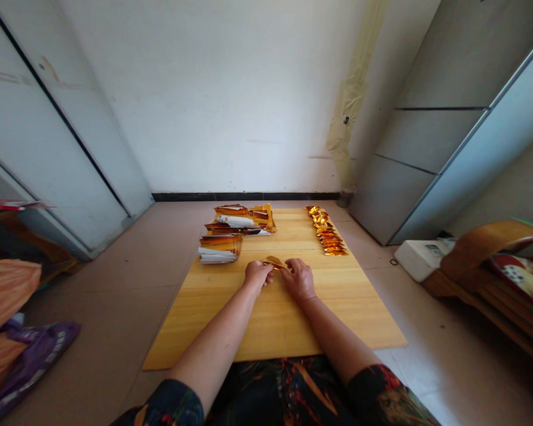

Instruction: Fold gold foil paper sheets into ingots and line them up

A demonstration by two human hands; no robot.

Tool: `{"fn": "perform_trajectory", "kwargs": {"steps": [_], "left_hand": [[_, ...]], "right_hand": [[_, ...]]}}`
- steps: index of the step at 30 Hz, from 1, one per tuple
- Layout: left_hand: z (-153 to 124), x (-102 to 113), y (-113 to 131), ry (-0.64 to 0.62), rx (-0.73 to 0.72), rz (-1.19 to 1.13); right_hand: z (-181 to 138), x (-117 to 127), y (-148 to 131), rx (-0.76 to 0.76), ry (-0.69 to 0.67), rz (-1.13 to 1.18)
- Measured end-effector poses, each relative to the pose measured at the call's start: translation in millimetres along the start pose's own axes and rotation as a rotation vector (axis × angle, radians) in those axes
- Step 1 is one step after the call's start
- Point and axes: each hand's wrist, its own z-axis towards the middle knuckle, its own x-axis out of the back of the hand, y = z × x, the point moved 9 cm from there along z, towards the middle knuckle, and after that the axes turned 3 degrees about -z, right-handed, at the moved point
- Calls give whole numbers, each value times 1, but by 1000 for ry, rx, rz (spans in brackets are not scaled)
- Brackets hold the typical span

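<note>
Your left hand (257,276) pinches the foil (273,260); your right hand (300,279) touches its right end (gripping or not, I can't tell). It lies crosswise, right end slightly nearer you, over the table (346,319), between stacks (221,241) and packets (329,235).

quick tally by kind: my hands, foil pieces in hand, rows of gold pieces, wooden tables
left hand and right hand: 2
foil piece in hand: 1
gold row: 1
wooden table: 1
total: 5
</note>
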Motion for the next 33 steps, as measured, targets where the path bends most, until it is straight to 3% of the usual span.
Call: {"fn": "perform_trajectory", "kwargs": {"steps": [10,21,25,30,33], "left_hand": [[-4,-1,0,-43,50,-108],[-14,-18,-1,-119,49,-108],[-16,-16,-4,-163,41,-79],[-13,-6,-6,-158,2,-56],[-13,-6,-7,-156,-7,-37]], "right_hand": [[0,3,6,-58,-6,70],[-4,14,28,-210,21,173],[-3,44,56,-193,96,157],[-6,110,126,-218,196,-4],[-7,136,165,-275,203,-139]]}}
